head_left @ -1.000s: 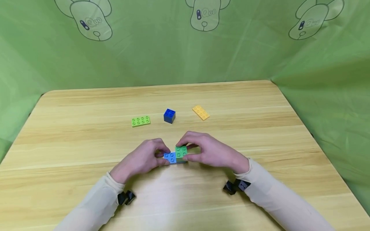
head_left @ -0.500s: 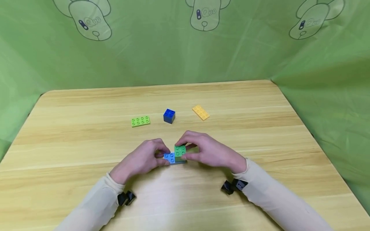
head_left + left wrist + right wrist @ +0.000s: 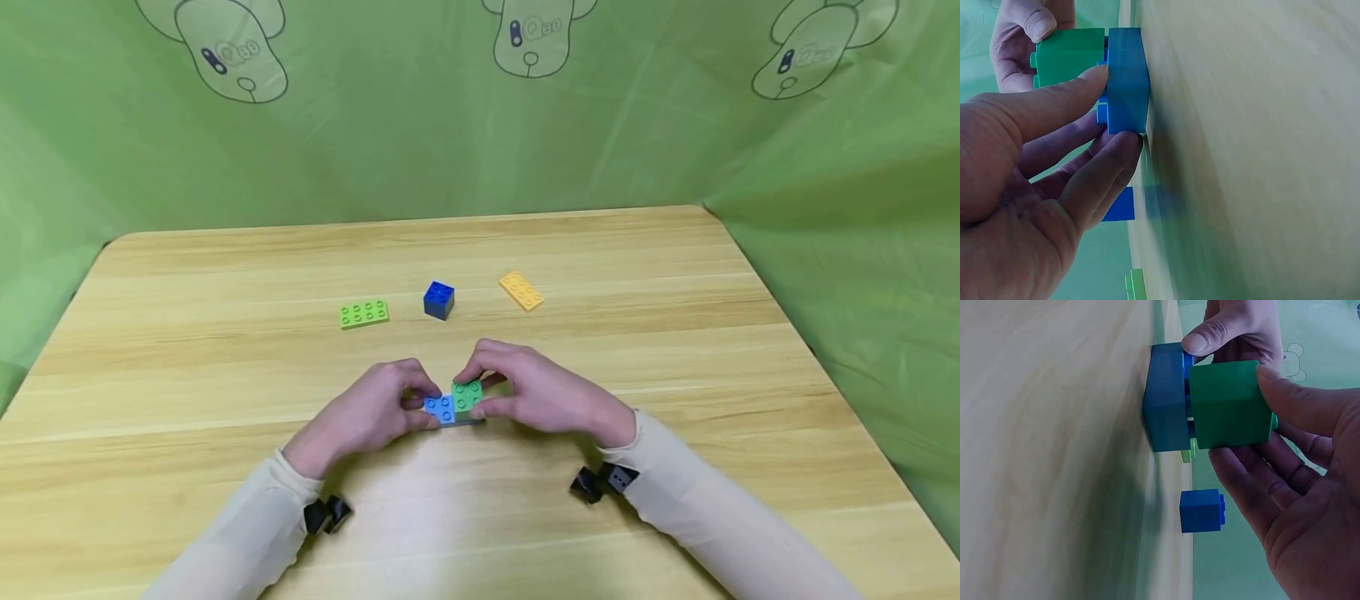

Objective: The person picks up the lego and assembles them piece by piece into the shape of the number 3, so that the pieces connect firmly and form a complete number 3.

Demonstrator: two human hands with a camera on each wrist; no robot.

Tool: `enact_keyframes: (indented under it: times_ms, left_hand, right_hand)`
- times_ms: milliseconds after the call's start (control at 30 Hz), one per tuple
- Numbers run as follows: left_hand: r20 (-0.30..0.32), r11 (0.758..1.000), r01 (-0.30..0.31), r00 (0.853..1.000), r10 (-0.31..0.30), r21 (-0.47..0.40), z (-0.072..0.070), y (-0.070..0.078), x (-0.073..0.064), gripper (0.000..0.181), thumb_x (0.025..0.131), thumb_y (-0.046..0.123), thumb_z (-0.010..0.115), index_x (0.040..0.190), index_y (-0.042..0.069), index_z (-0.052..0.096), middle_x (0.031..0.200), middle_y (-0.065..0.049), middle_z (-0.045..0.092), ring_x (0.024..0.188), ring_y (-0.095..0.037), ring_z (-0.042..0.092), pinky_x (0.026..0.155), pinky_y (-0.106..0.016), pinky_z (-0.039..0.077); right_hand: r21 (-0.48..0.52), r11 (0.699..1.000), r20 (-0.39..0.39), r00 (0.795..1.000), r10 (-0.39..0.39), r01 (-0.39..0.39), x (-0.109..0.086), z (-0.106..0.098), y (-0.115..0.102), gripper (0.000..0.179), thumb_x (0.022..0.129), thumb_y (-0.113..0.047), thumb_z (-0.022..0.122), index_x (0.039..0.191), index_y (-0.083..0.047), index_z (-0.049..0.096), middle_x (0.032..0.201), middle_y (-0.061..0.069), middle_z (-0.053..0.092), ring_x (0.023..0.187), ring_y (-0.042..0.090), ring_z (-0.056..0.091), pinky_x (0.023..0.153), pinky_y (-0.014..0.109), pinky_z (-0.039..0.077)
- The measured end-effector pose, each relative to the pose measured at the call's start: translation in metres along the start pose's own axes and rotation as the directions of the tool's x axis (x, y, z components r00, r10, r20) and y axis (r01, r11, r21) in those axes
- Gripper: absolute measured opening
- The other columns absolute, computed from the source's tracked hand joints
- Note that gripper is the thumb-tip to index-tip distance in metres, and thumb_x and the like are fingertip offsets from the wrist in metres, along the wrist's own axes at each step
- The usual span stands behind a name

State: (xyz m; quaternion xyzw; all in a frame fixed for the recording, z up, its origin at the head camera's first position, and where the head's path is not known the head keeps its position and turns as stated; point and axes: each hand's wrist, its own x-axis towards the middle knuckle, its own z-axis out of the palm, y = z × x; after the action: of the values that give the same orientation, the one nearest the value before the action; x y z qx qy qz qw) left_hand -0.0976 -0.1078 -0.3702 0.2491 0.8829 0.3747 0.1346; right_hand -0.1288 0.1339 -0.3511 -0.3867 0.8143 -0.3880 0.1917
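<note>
My left hand [image 3: 377,409] pinches the left end of a light blue toy building brick [image 3: 440,409] near the table's front middle. Thumb and fingertips of my right hand [image 3: 538,390] hold a green two-by-two building brick [image 3: 467,393] over the blue brick's right half. Blue studs show in a thin gap between the green brick [image 3: 1229,406] and the blue brick [image 3: 1168,397] in the right wrist view. From the left wrist, the left thumb appears on one long side of the blue brick [image 3: 1127,81], with fingers at its near end.
Beyond the hands on the wooden table [image 3: 645,333] lie a lime green flat plate brick [image 3: 364,314], a dark blue square brick [image 3: 439,300] and an orange flat plate brick [image 3: 521,291]. A green cloth [image 3: 420,142] hangs behind the table and along its sides.
The right hand has shifted the green brick slightly left over the blue brick, then a little lower. The left hand and the blue brick have stayed in place.
</note>
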Motion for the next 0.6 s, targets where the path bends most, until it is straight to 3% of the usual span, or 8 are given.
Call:
enact_keyframes:
  times_ms: [267, 600]
  left_hand:
    - [0.008, 0.999, 0.035, 0.999, -0.035, -0.021, 0.0004, 0.0008, 0.002, 0.026, 0.082, 0.013, 0.081, 0.104, 0.002, 0.073, 0.094, 0.003, 0.062, 0.08, -0.012, 0.058, 0.073, -0.025, 0.052]
    - [0.009, 0.999, 0.04, 0.999, -0.04, -0.021, 0.0, 0.0001, 0.0015, 0.025, 0.082, 0.012, 0.081, 0.104, 0.001, 0.073, 0.093, 0.001, 0.063, 0.08, -0.012, 0.058, 0.072, -0.025, 0.052]
  right_hand:
    - [0.05, 0.997, 0.025, 0.998, 0.054, -0.055, 0.002, -0.0026, 0.0008, 0.023, 0.087, -0.011, 0.077, 0.105, -0.016, 0.064, 0.107, -0.009, 0.059, 0.1, 0.012, 0.061, 0.09, 0.032, 0.052]
    - [0.222, 0.972, 0.001, 0.997, 0.08, -0.078, 0.0034, 0.004, 0.006, 0.022, 0.086, -0.007, 0.077, 0.104, -0.01, 0.064, 0.107, 0.0, 0.06, 0.102, 0.018, 0.063, 0.092, 0.034, 0.052]
